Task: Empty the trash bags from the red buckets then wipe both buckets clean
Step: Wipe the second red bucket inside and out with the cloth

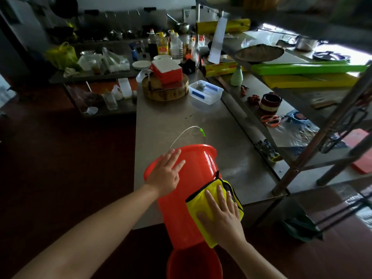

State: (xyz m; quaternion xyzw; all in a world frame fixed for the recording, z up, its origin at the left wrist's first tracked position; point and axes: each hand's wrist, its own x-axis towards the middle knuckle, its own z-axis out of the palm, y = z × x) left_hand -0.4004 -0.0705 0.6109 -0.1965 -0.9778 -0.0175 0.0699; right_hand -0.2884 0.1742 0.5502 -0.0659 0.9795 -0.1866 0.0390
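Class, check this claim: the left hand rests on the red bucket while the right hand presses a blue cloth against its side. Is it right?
Not quite. The cloth is yellow, not blue, as the head view shows. The rest stands: the left hand rests on the red bucket while the right hand presses the cloth against its side.

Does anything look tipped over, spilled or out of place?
The red bucket lies on its side, overhanging the steel table, left hand steadying it, right hand pressing a yellow cloth on it. Looks deliberate.
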